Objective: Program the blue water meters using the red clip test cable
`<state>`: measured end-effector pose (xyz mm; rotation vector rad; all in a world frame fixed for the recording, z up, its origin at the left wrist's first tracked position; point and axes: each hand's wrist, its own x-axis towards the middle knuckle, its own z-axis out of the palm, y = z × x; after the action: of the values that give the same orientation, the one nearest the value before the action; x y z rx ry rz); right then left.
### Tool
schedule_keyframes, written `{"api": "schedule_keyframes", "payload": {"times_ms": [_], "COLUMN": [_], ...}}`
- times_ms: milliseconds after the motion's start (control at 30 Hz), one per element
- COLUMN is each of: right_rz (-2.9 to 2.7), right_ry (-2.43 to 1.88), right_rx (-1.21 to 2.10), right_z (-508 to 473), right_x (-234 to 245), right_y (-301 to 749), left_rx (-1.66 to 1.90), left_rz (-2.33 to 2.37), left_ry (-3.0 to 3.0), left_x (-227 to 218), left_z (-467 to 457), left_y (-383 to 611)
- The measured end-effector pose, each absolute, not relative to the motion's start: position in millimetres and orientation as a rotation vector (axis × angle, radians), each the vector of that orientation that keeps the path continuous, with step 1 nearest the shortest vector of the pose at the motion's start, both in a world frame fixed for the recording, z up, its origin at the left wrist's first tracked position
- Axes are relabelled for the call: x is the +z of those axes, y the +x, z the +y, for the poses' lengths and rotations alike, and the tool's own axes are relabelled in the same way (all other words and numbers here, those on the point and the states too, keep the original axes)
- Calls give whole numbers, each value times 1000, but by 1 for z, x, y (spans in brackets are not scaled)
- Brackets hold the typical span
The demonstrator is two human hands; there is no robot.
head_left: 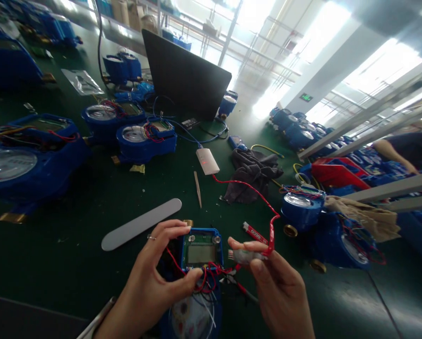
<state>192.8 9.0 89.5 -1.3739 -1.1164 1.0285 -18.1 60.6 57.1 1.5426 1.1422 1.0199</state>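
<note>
Left hand [161, 278] is gripping a meter [201, 254]; right hand [278, 280] is pinching a plug [247, 256].

The meter is lying at the near middle of the counter [161, 183], left fingers spanning its case, apparently steadying it while leaving the screen uncovered. Right fingers are holding the plug narrowly from behind, likely keeping its pins clear; its red cable [271, 233] is running to a white box [207, 161] farther off. A red stick [255, 232] is showing white lettering, too blurred to read.

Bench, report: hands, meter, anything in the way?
Left hand gripping meter. Right hand holding pin connector, apart from meter. Loose red wires bunched across meter, possibly in the way.
</note>
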Motion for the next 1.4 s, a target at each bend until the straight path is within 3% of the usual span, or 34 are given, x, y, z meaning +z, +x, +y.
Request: {"api": "schedule_keyframes", "payload": {"times_ms": [433, 1067, 1400], "right_rz": [-1112, -1044, -1348], "right_ry": [-1111, -899, -1407], "right_rx": [1103, 1043, 722], "right_z": [4, 2, 4], "right_x": [102, 105, 101], "right_y": [176, 169, 196], "left_rx": [1073, 985, 1159], "left_rz": [1035, 801, 1192], "left_ry": [1853, 1902, 1935], "left_x": [105, 129, 98], "left_z": [52, 48, 80], "left_y": [-8, -8, -67]}}
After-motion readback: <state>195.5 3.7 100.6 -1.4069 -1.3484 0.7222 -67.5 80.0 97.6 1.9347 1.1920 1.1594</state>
